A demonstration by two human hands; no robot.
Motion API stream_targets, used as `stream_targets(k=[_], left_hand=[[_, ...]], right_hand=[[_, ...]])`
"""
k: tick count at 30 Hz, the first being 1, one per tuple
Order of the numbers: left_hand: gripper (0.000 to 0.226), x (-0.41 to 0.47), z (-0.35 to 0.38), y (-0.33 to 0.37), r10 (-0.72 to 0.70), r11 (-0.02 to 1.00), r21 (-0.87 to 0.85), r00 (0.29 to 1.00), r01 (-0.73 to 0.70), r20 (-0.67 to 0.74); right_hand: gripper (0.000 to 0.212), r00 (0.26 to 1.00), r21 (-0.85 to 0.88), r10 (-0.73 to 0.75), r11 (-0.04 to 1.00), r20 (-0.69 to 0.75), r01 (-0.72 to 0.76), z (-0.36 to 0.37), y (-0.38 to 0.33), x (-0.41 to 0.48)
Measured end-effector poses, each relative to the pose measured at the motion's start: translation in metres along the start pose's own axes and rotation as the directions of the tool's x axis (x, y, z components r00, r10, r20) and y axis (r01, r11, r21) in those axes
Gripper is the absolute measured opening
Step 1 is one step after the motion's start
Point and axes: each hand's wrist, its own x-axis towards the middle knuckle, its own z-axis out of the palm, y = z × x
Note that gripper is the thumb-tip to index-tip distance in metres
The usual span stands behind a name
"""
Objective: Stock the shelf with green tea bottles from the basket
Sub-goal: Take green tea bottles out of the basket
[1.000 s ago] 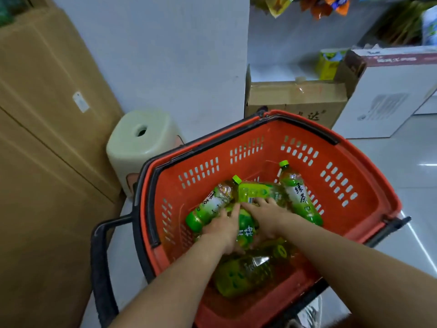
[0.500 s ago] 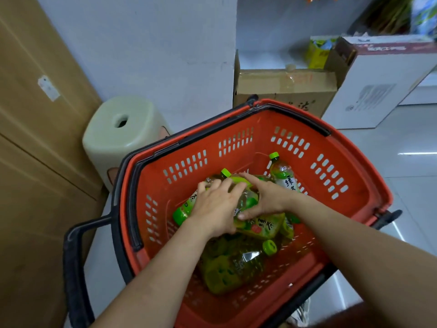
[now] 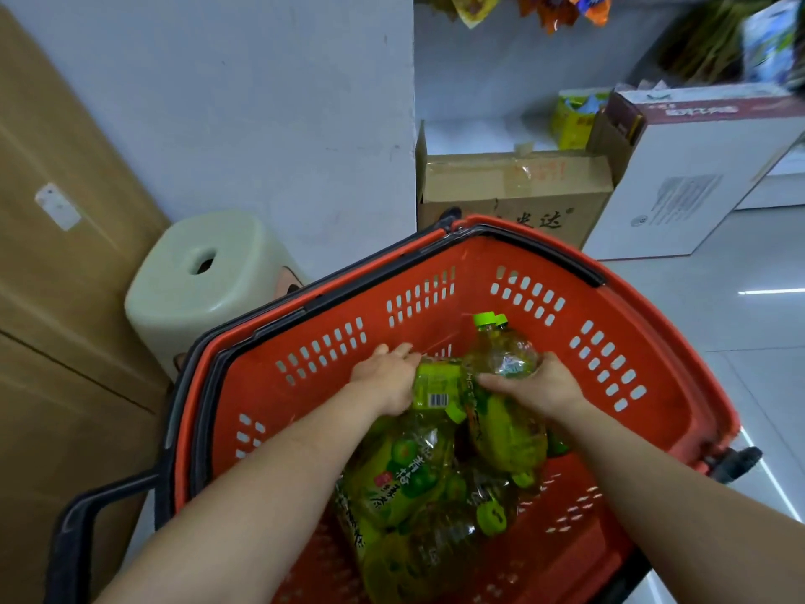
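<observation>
Bottles of green tea point(image 3: 405, 477) lie heaped in the red basket point(image 3: 472, 259), which fills the middle of the view, and both hands reach into it. The left hand point(image 3: 387, 379) curls its fingers round the barcode bottle point(image 3: 438, 388), gripping it from the left at the heap's far end. The right hand point(image 3: 538, 388) grasps the capped bottle point(image 3: 503, 355), thumb across its front. This bottle tilts with its green cap toward the far wall of the basket.

The two held bottles touch each other and rest against those below, which lie crosswise toward the near wall. Slotted basket walls ring the heap on every side, and black handles point(image 3: 544, 254) lie folded along the rim. Another black handle point(image 3: 74, 534) juts out at the near left.

Just beside the far left rim stands a cream plastic stool point(image 3: 204, 276), with tall brown cardboard point(image 3: 56, 276) to its left. Behind the far rim sits a brown cardboard box point(image 3: 514, 185), with a white box point(image 3: 697, 167) to its right, on a glossy pale floor point(image 3: 762, 263). Snack packets point(image 3: 553, 8) hang at the top, blurred.
</observation>
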Motion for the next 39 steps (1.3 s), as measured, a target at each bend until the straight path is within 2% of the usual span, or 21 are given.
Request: stream_targets(k=[2, 6, 8, 10, 13, 17, 19, 22, 25, 27, 30, 32, 34, 39], left_hand=[[0.071, 0.009, -0.002, 0.000, -0.020, 0.997, 0.075, 1.000, 0.021, -0.009], [0.038, 0.005, -0.008, 0.007, 0.038, 0.990, 0.138, 0.998, -0.031, -0.043], [0.037, -0.003, -0.006, 0.005, 0.059, 0.989, 0.135, 0.998, -0.055, -0.031], [0.046, -0.015, -0.005, -0.002, 0.079, 0.991, 0.112, 0.996, -0.075, -0.036], [0.045, -0.037, -0.003, -0.014, 0.064, 0.997, -0.047, 0.997, -0.066, -0.051], [0.038, -0.082, -0.018, -0.029, 0.032, 0.986, -0.153, 0.974, -0.068, -0.226], [0.034, -0.109, -0.034, -0.033, -0.002, 0.974, -0.214, 0.934, -0.080, -0.358], [0.029, -0.155, -0.060, -0.031, -0.089, 0.912, -0.383, 0.840, -0.147, -0.535], [0.020, -0.215, -0.087, -0.031, -0.212, 0.814, -0.519, 0.699, -0.261, -0.683], [0.021, -0.264, -0.108, -0.033, -0.278, 0.785, -0.532, 0.588, -0.317, -0.760], [0.022, -0.341, -0.134, -0.037, -0.299, 0.810, -0.470, 0.442, -0.351, -0.846], [0.022, -0.394, -0.146, -0.043, -0.296, 0.870, -0.402, 0.349, -0.287, -0.889], [0.023, -0.447, -0.153, -0.054, -0.303, 0.924, -0.348, 0.247, -0.160, -0.920], [0.022, -0.567, -0.160, -0.094, -0.371, 0.926, -0.370, -0.002, 0.079, -0.929]], right_hand=[[0.109, 0.997, -0.067, -0.057, 0.996, -0.044, 0.054, 0.006, -0.003, 0.006], [0.101, 0.987, -0.201, -0.132, 0.973, -0.091, 0.111, 0.011, -0.008, 0.009], [0.098, 0.989, -0.243, -0.132, 0.963, -0.065, 0.112, 0.008, -0.009, 0.007], [0.094, 0.991, -0.229, -0.119, 0.968, -0.061, 0.102, 0.003, -0.010, 0.004], [0.087, 0.992, -0.171, -0.112, 0.980, -0.064, 0.100, -0.001, -0.009, 0.000], [0.076, 0.980, -0.171, -0.199, 0.967, -0.031, 0.191, -0.012, -0.021, -0.016], [0.081, 0.963, -0.152, -0.268, 0.953, -0.014, 0.263, -0.020, -0.035, -0.031], [0.095, 0.904, -0.156, -0.425, 0.892, 0.031, 0.425, -0.030, -0.062, -0.067], [0.089, 0.801, -0.152, -0.597, 0.788, 0.051, 0.597, -0.046, -0.098, -0.114], [0.073, 0.733, -0.042, -0.680, 0.732, 0.010, 0.680, -0.060, -0.125, -0.151], [0.027, 0.623, 0.260, -0.782, 0.597, -0.023, 0.759, -0.068, -0.160, -0.208], [0.014, 0.557, 0.436, -0.830, 0.495, -0.019, 0.752, -0.058, -0.183, -0.246], [0.011, 0.487, 0.565, -0.874, 0.404, 0.004, 0.719, -0.039, -0.207, -0.289], [0.030, 0.277, 0.744, -0.960, 0.220, 0.050, 0.631, 0.016, -0.264, -0.391]])
